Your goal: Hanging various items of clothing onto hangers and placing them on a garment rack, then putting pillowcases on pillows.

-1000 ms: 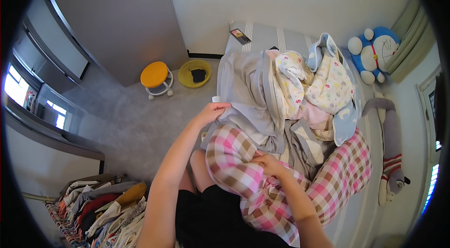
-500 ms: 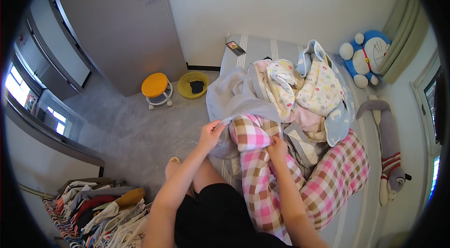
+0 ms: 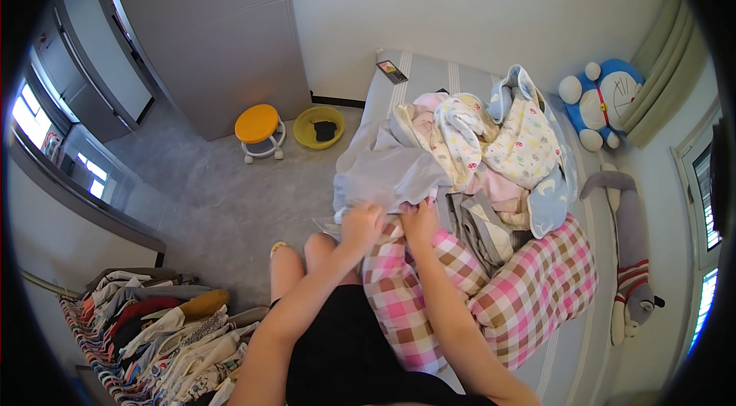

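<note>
A pink, brown and white checked quilt [image 3: 529,291] lies folded and bunched on the bed in front of me. Over its far end spreads a thin, see-through grey bag or cover [image 3: 391,172]. My left hand [image 3: 363,226], somewhat blurred, is closed on the near edge of that grey cover. Close beside it on the right, my right hand [image 3: 418,222] pinches the checked quilt where it meets the cover's edge. Exactly how the two fabrics overlap under my fingers is hidden.
Patterned baby clothes or blankets [image 3: 521,138] are heaped beyond the quilt. A blue plush toy [image 3: 602,103] and a long grey plush [image 3: 632,237] lie along the right. Leftward stand an orange stool [image 3: 257,124], a yellow basin [image 3: 337,138] and a rack of hung clothes [image 3: 169,337].
Both hands have come closer together, the right moving left and away from me. The quilt's end has been drawn along, and the grey cover's near edge has shifted and bunched.
</note>
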A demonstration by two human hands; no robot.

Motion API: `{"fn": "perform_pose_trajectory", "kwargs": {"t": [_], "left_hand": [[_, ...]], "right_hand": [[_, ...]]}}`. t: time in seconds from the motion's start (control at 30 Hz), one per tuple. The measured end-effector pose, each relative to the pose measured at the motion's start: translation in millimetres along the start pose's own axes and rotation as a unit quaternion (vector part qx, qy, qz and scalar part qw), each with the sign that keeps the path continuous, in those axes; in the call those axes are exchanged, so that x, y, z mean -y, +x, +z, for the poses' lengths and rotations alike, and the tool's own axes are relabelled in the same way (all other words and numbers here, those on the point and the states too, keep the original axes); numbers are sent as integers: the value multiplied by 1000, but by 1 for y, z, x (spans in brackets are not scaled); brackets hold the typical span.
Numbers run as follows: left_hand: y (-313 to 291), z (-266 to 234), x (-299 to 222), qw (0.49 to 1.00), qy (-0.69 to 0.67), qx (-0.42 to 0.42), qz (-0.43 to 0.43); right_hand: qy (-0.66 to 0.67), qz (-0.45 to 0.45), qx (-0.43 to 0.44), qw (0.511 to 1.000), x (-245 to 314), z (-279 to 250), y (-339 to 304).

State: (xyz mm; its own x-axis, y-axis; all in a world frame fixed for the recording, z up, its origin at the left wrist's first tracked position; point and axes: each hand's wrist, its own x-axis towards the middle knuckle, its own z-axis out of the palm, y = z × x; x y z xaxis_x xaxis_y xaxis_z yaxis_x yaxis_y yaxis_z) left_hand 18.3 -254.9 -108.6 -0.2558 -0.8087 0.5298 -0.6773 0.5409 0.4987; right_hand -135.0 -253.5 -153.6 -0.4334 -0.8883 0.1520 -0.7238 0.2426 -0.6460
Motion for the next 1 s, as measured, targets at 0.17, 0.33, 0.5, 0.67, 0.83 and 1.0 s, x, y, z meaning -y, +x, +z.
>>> {"fn": "perform_pose_trajectory", "kwargs": {"t": [0.17, 0.33, 0.5, 0.67, 0.83, 1.0], "left_hand": [[30, 8, 26, 992, 102, -60, 34], [5, 28, 38, 992, 15, 115, -44], [-17, 55, -30, 942, -261, 183, -102], [-6, 41, 24, 996, -16, 71, -43], [20, 38, 24, 998, 33, 54, -29], [28, 37, 28, 990, -55, 92, 96]], "right_hand": [[85, 24, -81, 993, -4, 8, -17], [102, 111, 41, 988, -11, 13, 0], [678, 184, -46, 710, -82, 40, 16], [227, 6, 54, 972, -10, 9, -20], [175, -68, 104, 977, -11, 7, -41], [228, -63, 158, 959, -18, 7, -38]]}}
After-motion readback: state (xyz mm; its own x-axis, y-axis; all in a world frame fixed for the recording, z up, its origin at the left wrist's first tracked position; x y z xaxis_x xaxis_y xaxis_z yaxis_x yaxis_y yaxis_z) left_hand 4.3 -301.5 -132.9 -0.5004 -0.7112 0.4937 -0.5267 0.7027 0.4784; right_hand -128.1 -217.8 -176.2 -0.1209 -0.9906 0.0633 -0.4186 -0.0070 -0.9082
